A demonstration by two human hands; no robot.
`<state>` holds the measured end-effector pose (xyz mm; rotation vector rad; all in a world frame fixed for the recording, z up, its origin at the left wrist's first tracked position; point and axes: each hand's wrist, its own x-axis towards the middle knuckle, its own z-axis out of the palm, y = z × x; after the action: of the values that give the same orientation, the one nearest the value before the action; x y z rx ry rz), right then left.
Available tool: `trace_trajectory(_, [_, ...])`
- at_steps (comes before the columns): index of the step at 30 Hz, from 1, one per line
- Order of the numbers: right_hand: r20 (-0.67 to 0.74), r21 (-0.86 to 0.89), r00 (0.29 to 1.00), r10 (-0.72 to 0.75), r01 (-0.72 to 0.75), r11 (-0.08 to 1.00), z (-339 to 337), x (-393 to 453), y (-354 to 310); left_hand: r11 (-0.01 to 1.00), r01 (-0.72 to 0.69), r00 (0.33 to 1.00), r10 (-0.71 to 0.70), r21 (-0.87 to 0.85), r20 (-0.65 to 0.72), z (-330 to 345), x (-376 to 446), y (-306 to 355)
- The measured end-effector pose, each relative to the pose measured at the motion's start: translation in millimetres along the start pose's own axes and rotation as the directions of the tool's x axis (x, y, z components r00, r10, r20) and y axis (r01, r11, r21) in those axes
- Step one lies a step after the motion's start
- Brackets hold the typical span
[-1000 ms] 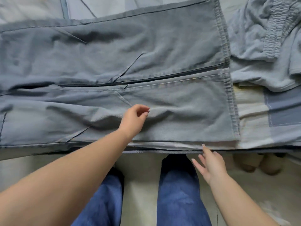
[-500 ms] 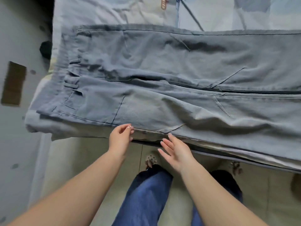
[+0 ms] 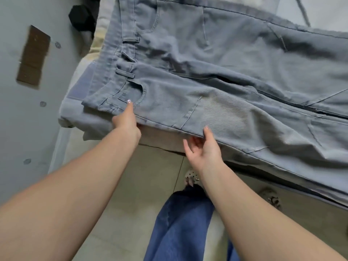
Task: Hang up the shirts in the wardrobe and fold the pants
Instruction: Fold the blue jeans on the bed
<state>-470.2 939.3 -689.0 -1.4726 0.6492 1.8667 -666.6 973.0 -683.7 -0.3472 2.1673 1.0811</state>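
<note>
1. Nearest us, our legs in dark blue denim trousers [image 3: 180, 227] stand on the pale tiled floor [image 3: 150, 178].
2. Our right hand [image 3: 204, 147] pinches the near side seam of the pale grey-blue denim pants [image 3: 235, 76], thumb on top and fingers underneath.
3. Our left hand [image 3: 128, 123] grips the same edge near the waistband, index finger stretched to the front pocket.
4. The pants lie flat on the bed [image 3: 79, 112] just beyond both hands, long axis left to right, waistband pointing left, legs running off right.
5. Further left, a black dumbbell [image 3: 82, 17] lies on the floor.
</note>
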Motion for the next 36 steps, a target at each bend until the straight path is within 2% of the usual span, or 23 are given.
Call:
trace_trajectory(1, [-0.011, -0.016, 1.0, -0.021, 0.021, 1.0, -0.7, -0.3, 1.4, 1.0, -0.027, 0.999, 0.027, -0.005, -0.033, -3.0, 7.3, 3.7])
trace_trajectory(4, [-0.083, -0.255, 0.996, -0.023, 0.001, 0.967, -19.3, -5.1, 16.2, 0.998, -0.055, 0.989, 0.056, 0.011, -0.136, -28.6, 13.7, -2.5])
trace_trajectory(6, [-0.093, -0.309, 0.996, -0.002, -0.027, 0.951, -31.6, -15.4, 26.4, 0.999, -0.05, 0.99, 0.05, 0.003, -0.133, -48.8, 11.7, -14.0])
trace_trajectory(9, [-0.062, -0.232, 0.998, 0.006, -0.02, 0.972, -33.3, -29.1, 26.5, 0.996, -0.078, 0.992, 0.073, -0.042, -0.102, -56.7, 9.0, -12.1])
trace_trajectory(14, [0.006, -0.189, 0.999, -0.037, 0.038, 0.981, -14.5, -41.9, 5.6, 0.999, -0.021, 0.992, 0.014, -0.05, -0.124, -42.4, 4.8, 32.0])
trace_trajectory(20, [0.073, -0.133, 0.991, -0.112, 0.121, 0.984, 8.9, -55.0, -26.1, 0.987, -0.152, 0.973, 0.14, -0.052, -0.184, -37.0, -6.5, 68.8])
trace_trajectory(23, [0.094, -0.131, 0.975, -0.2, 0.211, 0.969, 29.2, -63.7, -61.1, 0.966, -0.132, 0.987, 0.108, -0.222, -0.116, -26.2, -22.3, 85.6])
trace_trajectory(26, [0.146, -0.17, 0.948, -0.283, 0.306, 0.937, 59.4, -64.9, -101.2, 0.892, -0.053, 0.998, 0.066, -0.45, 0.013, -0.4, -42.9, 111.4])
trace_trajectory(28, [0.165, -0.207, 0.919, -0.358, 0.387, 0.898, 84.3, -61.1, -128.0, 0.846, -0.016, 0.993, 0.076, -0.533, 0.091, 25.6, -52.8, 132.4])
trace_trajectory(31, [0.149, -0.26, 0.874, -0.462, 0.486, 0.835, 115.6, -50.6, -159.7, 0.827, 0.01, 0.986, 0.086, -0.562, 0.143, 62.2, -55.7, 161.6])
trace_trajectory(36, [0.108, -0.309, 0.805, -0.583, 0.585, 0.75, 175.3, -9.1, -201.1, 0.896, -0.009, 0.958, 0.135, -0.444, 0.254, 126.9, -22.3, 201.9])
